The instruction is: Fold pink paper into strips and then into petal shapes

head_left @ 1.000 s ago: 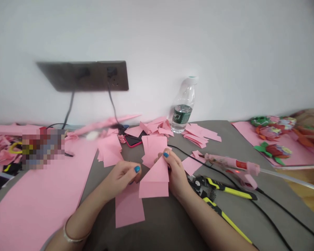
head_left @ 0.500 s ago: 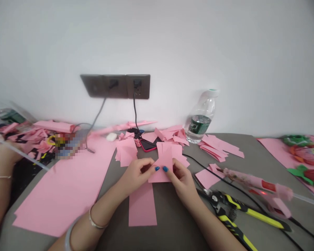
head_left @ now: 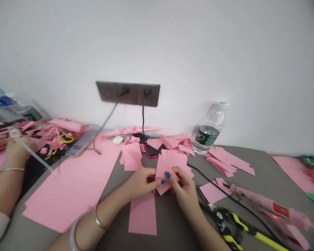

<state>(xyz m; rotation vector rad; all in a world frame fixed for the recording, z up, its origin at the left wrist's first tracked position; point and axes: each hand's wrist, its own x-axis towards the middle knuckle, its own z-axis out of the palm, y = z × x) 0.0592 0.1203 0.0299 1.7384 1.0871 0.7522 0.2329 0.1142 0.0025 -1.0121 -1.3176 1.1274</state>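
- The left hand (head_left: 138,183) and right hand (head_left: 184,186) are both pinching a folded pink paper (head_left: 170,167) between fingers and thumbs, holding it up between them, above the grey counter (head_left: 172,223).
- A pink paper strip (head_left: 142,214) lies on the counter just below the left hand.
- A stack of pink paper squares (head_left: 131,157) sits beyond the hands, beside a phone in a pink case (head_left: 150,151).
- A large pink sheet (head_left: 70,184) lies left of the left hand.
- To the right are yellow-handled wire strippers (head_left: 232,226) and a pink hot glue gun (head_left: 267,205).
- A water bottle (head_left: 209,130) stands by the wall at the counter's back edge.
- At the far left, a co-worker's hand (head_left: 18,146) holds a clear glue stick (head_left: 32,151).
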